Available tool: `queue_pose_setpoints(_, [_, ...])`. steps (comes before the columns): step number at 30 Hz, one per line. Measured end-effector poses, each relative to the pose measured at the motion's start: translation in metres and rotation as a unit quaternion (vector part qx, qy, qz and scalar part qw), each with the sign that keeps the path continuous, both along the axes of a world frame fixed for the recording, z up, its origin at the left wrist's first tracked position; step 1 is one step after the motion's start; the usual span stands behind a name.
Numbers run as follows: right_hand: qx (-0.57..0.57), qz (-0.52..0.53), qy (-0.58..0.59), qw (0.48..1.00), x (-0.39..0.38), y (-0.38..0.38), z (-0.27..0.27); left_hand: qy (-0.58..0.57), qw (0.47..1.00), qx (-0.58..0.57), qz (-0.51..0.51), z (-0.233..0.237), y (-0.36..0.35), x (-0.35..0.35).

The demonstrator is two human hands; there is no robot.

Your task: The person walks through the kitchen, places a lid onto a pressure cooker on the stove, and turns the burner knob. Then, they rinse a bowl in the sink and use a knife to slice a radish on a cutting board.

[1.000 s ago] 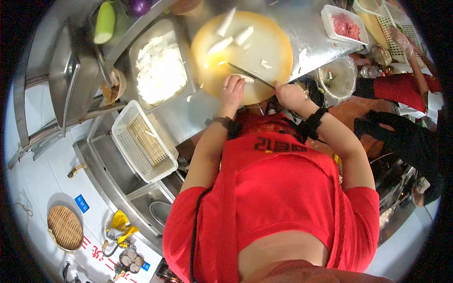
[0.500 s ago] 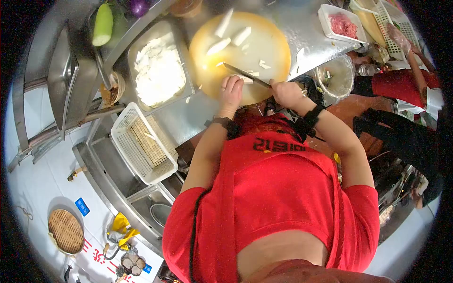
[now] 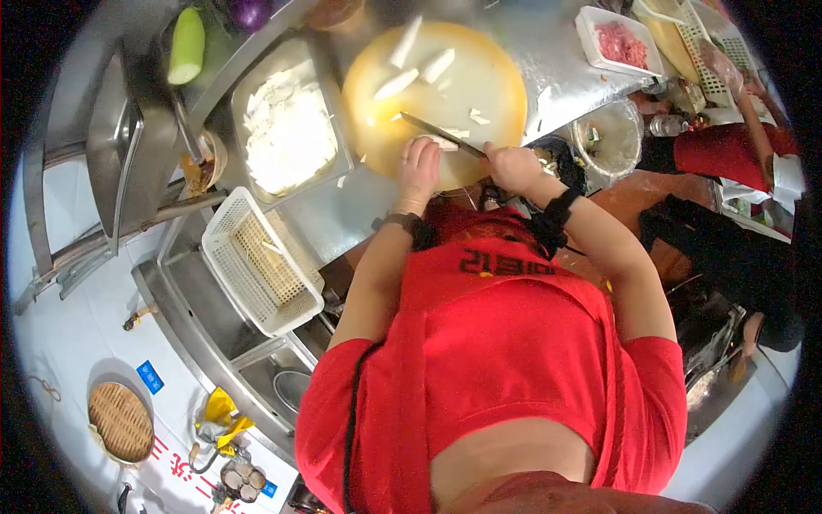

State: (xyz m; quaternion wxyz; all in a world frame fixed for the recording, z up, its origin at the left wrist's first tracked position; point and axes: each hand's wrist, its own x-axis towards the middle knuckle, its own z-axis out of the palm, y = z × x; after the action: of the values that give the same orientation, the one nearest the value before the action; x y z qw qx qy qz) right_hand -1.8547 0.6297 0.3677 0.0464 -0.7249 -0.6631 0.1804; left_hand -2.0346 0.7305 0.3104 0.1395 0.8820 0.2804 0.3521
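On the round yellowish cutting board (image 3: 492, 68), my right hand (image 3: 511, 167) is closed round the handle of a knife (image 3: 437, 131). The blade slants up and left across the board's near part. My left hand (image 3: 419, 167) has its fingers curled on a white vegetable piece (image 3: 446, 145) just below the blade. Thin cut strips (image 3: 461, 134) lie close by on the blade's far side, with a few more (image 3: 478, 116) to the right. Toward the board's far side rest long white vegetable chunks (image 3: 396, 84).
Left of the board stands a metal tray (image 3: 344, 141) heaped with white cut pieces. A white plastic basket (image 3: 295, 304) sits over the sink. Minced meat fills a white container (image 3: 591, 26) at upper right, near a lined bin (image 3: 629, 158). Another person's arm (image 3: 753, 128) shows at right.
My right hand and the knife handle have shifted slightly left and up. The left hand stays on the vegetable. Dark-clothed legs at the right have moved a little.
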Motion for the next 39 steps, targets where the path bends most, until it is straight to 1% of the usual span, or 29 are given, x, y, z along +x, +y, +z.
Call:
queue_pose_setpoints(1, [0.003,0.0,-0.002,1.0,0.003,-0.003,0.004,-0.01,1.0,-0.007,0.024,-0.004,0.001,0.001])
queue_pose_setpoints(2, [-0.01,-0.008,0.004,1.0,0.006,-0.009,0.01,-0.011,1.0,-0.007,0.025,-0.003,0.002,0.002])
queue_pose_setpoints(4, [-0.026,-0.011,0.011,1.0,0.01,-0.021,0.026,-0.032,0.999,-0.002,0.007,-0.003,0.001,0.0])
queue_pose_setpoints(6, [-0.023,0.0,-0.013,1.0,0.013,-0.031,0.042,-0.018,1.0,-0.001,0.0,-0.008,0.002,-0.003])
queue_pose_setpoints(7, [-0.048,0.003,-0.004,0.999,0.015,-0.032,0.046,-0.005,1.0,0.009,-0.012,-0.009,0.003,-0.003])
queue_pose_setpoints(11, [-0.036,0.021,-0.006,0.999,0.013,-0.025,0.031,-0.004,1.0,0.011,-0.01,-0.006,0.005,-0.002])
queue_pose_setpoints(13, [-0.078,-0.005,0.009,0.997,0.0,-0.012,0.019,0.017,1.0,0.019,-0.004,-0.002,0.005,-0.001])
queue_pose_setpoints(14, [-0.074,-0.006,0.005,0.997,-0.003,-0.005,0.012,0.014,1.0,0.023,-0.005,-0.003,0.006,0.001])
queue_pose_setpoints(16, [-0.061,-0.002,-0.007,0.998,-0.01,0.004,-0.001,0.026,1.0,-0.004,-0.001,-0.006,0.005,-0.003])
queue_pose_setpoints(18, [-0.078,-0.018,-0.01,0.997,-0.009,0.002,0.012,0.013,1.0,-0.003,0.0,0.002,0.001,-0.004])
queue_pose_setpoints(20, [-0.087,-0.001,-0.007,0.996,-0.001,-0.002,0.022,-0.003,1.0,0.0,0.006,0.005,0.003,0.001])
queue_pose_setpoints(22, [-0.083,-0.006,-0.009,0.996,0.004,-0.013,0.028,-0.014,1.0,0.008,0.008,0.003,0.002,0.0])
queue_pose_setpoints(24, [-0.057,-0.007,0.004,0.998,0.006,-0.022,0.043,-0.016,1.0,0.013,0.009,0.001,0.003,-0.001])
queue_pose_setpoints(25, [-0.057,0.004,-0.011,0.998,0.008,-0.025,0.043,-0.019,1.0,0.023,0.006,-0.001,0.003,-0.001])
queue_pose_setpoints(27, [-0.046,0.009,-0.005,0.999,0.008,-0.025,0.047,-0.02,1.0,0.02,-0.001,-0.007,0.006,0.0])
queue_pose_setpoints(29, [-0.034,0.015,0.002,0.999,0.005,-0.02,0.042,-0.02,1.0,0.02,-0.005,-0.009,0.006,0.0])
queue_pose_setpoints(31, [-0.079,0.013,-0.004,0.997,-0.003,-0.013,0.022,-0.013,0.999,0.031,-0.001,-0.001,0.005,0.0])
queue_pose_setpoints(32, [-0.076,0.01,-0.006,0.997,-0.007,-0.008,0.015,-0.016,0.999,0.035,-0.003,0.0,0.006,0.002])
queue_pose_setpoints(34, [-0.027,-0.006,-0.001,1.0,-0.015,0.002,0.007,-0.011,0.999,0.036,-0.002,0.001,0.006,0.001])
queue_pose_setpoints(35, [-0.049,-0.024,-0.007,0.998,-0.015,0.004,0.009,-0.01,0.999,0.039,-0.004,0.003,0.005,0.0])
queue_pose_setpoints(36, [-0.048,-0.025,-0.005,0.999,-0.014,0.001,0.013,-0.013,0.999,0.041,-0.001,0.004,0.003,0.0])
queue_pose_setpoints(38, [-0.06,-0.007,0.009,0.998,-0.004,-0.005,0.022,-0.02,0.999,0.047,0.006,0.005,0.006,0.003])
queue_pose_setpoints(39, [-0.072,-0.025,0.028,0.997,-0.001,-0.009,0.028,-0.016,0.999,0.045,0.006,0.003,0.006,0.002])
